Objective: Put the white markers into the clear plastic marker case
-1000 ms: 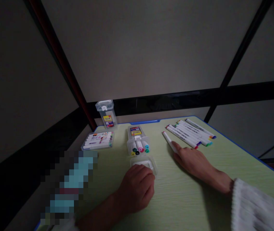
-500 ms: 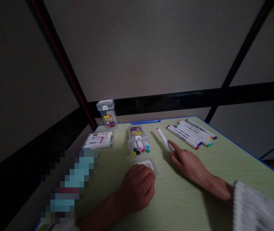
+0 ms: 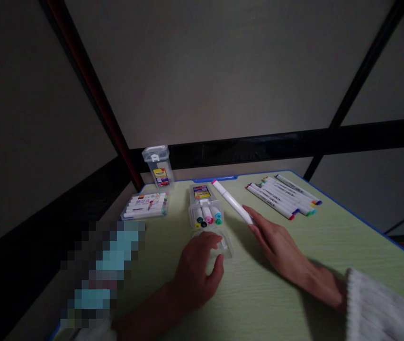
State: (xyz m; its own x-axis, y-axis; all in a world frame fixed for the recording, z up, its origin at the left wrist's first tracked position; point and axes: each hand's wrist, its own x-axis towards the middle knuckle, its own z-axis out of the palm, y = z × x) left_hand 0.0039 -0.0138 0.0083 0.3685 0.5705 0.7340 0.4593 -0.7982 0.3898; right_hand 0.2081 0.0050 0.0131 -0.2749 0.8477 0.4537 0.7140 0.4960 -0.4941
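Pinched in my right hand (image 3: 276, 241) is a white marker (image 3: 233, 203) with a pink tip, raised over the table and slanting up to the left. My left hand (image 3: 200, 267) is empty, thumb and fingers curved apart, in front of the open clear lid (image 3: 227, 248). That lid belongs to a clear plastic marker case (image 3: 202, 193) lying on its back, its mouth toward me. Several markers (image 3: 207, 214) with green, pink, blue, yellow and black ends sit inside it.
To the right lies a row of white markers (image 3: 280, 196). A flat pack of markers (image 3: 147, 206) is at the left, and a closed clear case (image 3: 159, 168) stands upright behind it. The green table (image 3: 258, 303) has a blue edge; a wall rises behind.
My left hand's fingers have opened from a closed curl. My right hand has lifted the marker, whose pink end has swung left toward the case.
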